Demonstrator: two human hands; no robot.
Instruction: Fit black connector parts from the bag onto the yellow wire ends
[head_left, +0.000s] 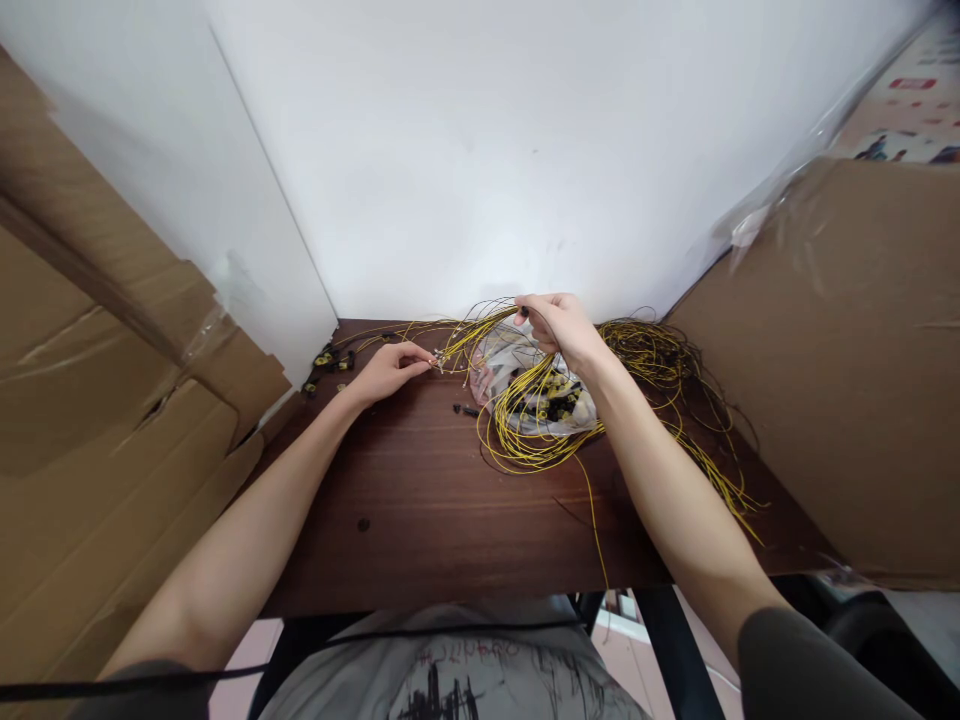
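My right hand (pixel 555 325) is closed around a bundle of thin yellow and black wires (pixel 517 430), raised above the table. The wires loop down below it and fan out leftward to small metal-looking tips. At those tips my left hand (pixel 394 372) pinches with thumb and forefinger; the wire ends meet its fingertips. Under the bundle lies a clear plastic bag (pixel 499 365) holding small black and yellow parts (pixel 559 400). A small black piece (pixel 466 410) rests just left of the bag.
A larger tangle of yellow and black wires (pixel 652 355) lies at the right. Several black and yellow connectors (pixel 330 362) sit at the table's back left. Cardboard (pixel 97 400) flanks the left side, a cardboard box (pixel 847 370) the right. A white wall (pixel 480 160) rises behind the brown table (pixel 435 520).
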